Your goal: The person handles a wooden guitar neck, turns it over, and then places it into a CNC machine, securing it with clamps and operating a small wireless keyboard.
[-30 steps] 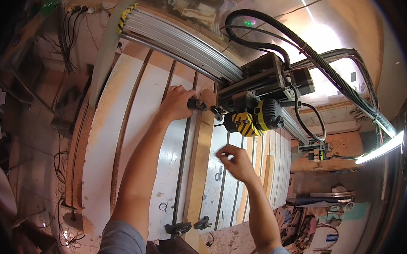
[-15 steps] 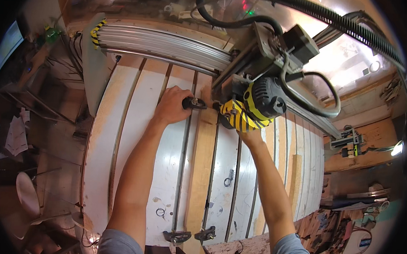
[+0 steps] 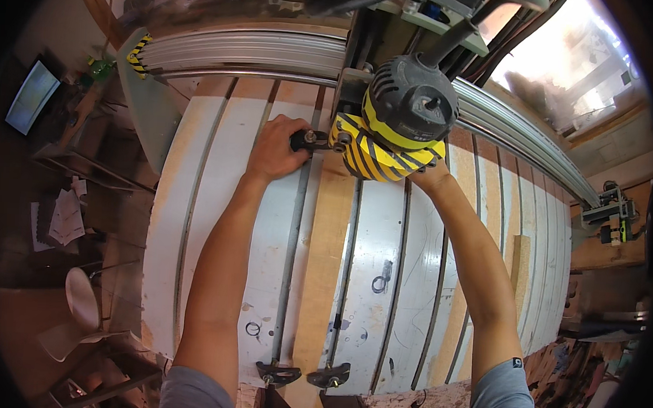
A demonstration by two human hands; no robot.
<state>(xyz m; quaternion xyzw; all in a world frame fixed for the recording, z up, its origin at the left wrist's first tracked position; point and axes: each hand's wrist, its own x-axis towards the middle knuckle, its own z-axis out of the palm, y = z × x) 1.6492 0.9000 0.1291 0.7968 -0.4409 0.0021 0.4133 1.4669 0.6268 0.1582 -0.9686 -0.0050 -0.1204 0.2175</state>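
A long wooden strip (image 3: 325,252) lies lengthwise on the white slotted bed (image 3: 274,223). My left hand (image 3: 276,150) is closed on a black hold-down clamp (image 3: 309,140) beside the strip's far part. To the right of that clamp hangs a black-and-yellow router motor (image 3: 411,105) with a yellow-and-black striped mount (image 3: 380,159), covering the strip's far end. My right hand (image 3: 433,175) reaches in behind the mount; its fingers and anything in them are hidden. At the strip's near end, a black clamp (image 3: 278,374) and a second clamp (image 3: 329,375) sit on either side.
A metal gantry rail (image 3: 238,53) spans the bed's far side, with a grey end plate (image 3: 145,106) at left. Thick black cables hang above the motor. Another wooden strip (image 3: 520,269) lies at right. A white chair (image 3: 84,298) and a monitor (image 3: 33,98) stand at left.
My view has shifted, so the motor appears larger and more upright, covering more of my right hand. My left hand stays on the clamp beside the strip.
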